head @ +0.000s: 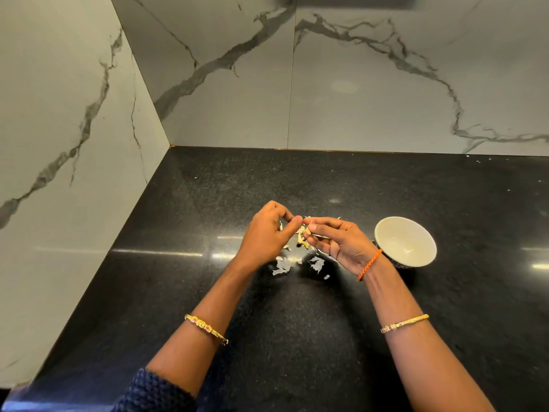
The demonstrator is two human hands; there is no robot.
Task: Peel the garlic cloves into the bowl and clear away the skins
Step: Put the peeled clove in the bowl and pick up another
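Observation:
Both my hands are raised a little above the black counter [297, 322], fingertips meeting. My right hand [338, 240] pinches a pale garlic clove [303, 233] with loose skin hanging from it. My left hand [267, 233] pinches at the top of the same clove with thumb and forefinger. Torn white garlic skins [285, 264] lie scattered on the counter under and between the hands. A cream bowl [405, 241] with a dark outside stands just right of my right wrist; no cloves are visible inside it.
White marble-patterned walls close the counter at the back and on the left, meeting in a corner [170, 145]. A few white specks lie at the back right of the counter [472, 159].

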